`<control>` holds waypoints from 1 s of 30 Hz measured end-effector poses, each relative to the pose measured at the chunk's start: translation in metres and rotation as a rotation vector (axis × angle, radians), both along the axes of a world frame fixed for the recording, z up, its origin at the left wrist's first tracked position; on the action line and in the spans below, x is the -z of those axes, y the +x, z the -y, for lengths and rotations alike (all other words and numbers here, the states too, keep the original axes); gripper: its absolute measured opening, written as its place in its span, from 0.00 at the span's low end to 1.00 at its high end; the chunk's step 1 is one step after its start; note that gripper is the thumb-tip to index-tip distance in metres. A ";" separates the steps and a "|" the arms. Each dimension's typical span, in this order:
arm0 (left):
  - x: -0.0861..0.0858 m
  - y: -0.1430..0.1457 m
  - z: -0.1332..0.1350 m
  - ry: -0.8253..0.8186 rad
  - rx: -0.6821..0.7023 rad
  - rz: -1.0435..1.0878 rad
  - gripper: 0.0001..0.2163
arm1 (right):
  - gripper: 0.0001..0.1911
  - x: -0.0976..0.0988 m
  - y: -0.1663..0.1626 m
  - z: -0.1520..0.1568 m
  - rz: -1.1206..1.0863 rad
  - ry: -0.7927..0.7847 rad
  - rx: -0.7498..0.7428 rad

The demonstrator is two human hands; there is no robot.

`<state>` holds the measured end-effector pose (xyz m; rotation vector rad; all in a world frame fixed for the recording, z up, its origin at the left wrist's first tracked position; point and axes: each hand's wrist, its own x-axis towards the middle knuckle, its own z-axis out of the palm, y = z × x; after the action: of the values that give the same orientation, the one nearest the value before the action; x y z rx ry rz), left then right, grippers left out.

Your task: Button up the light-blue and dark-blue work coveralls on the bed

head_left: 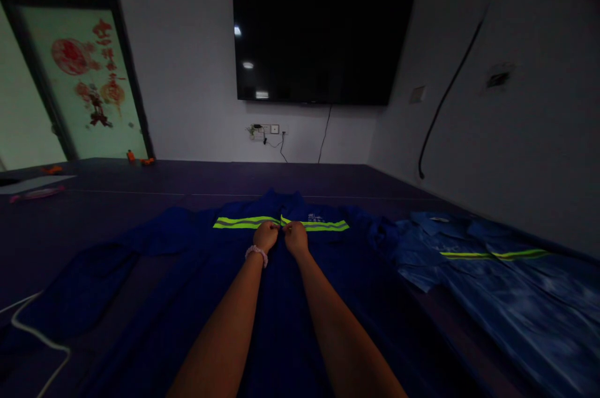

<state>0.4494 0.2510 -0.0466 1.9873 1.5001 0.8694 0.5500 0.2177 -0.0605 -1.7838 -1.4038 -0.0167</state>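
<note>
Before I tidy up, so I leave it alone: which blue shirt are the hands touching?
The darker middle shirt, with left hand and right hand at its chest; the paler shirt on the right lies untouched.

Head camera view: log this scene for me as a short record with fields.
left hand: pinching the blue garment at its front opening; pink band on the wrist
right hand: at the same opening, close beside the left hand
blue garment: spread on the purple surface, yellow-green striped band across the chest
second garment: faded blue, lying to the right
white cord: lower left
television: on the wall, screen dark
</note>
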 end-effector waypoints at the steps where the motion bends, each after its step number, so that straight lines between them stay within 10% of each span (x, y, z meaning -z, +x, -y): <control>1: 0.000 0.000 0.000 -0.001 -0.001 -0.002 0.10 | 0.08 0.000 0.000 0.000 0.003 0.004 -0.002; 30: 0.001 -0.001 0.000 0.026 0.012 0.034 0.11 | 0.08 0.002 0.001 -0.002 0.015 -0.001 0.009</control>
<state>0.4488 0.2505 -0.0475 1.9883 1.4636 0.9175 0.5513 0.2201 -0.0625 -1.7940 -1.4065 -0.0340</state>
